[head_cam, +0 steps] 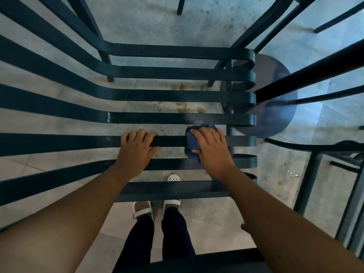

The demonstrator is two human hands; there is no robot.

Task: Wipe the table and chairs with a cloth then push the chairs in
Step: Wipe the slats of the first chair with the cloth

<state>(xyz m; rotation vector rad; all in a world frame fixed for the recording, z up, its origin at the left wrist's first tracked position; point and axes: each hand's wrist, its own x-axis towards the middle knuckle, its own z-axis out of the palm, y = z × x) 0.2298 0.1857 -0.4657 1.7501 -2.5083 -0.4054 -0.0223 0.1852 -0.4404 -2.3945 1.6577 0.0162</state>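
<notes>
Head view, looking down through a dark slatted chair (177, 119). Left hand (136, 152) grips one seat slat, fingers curled over the far edge, thumb under the near edge. Right hand (211, 148) presses a blue cloth (192, 143) on the same slat, fingers together and slightly bent; most of the cloth is hidden under the palm. Round dark base (275, 115) at right, probably the desk's foot, partly blocked by slats. White sandals (173, 177) on stained floor (177, 99) below.
</notes>
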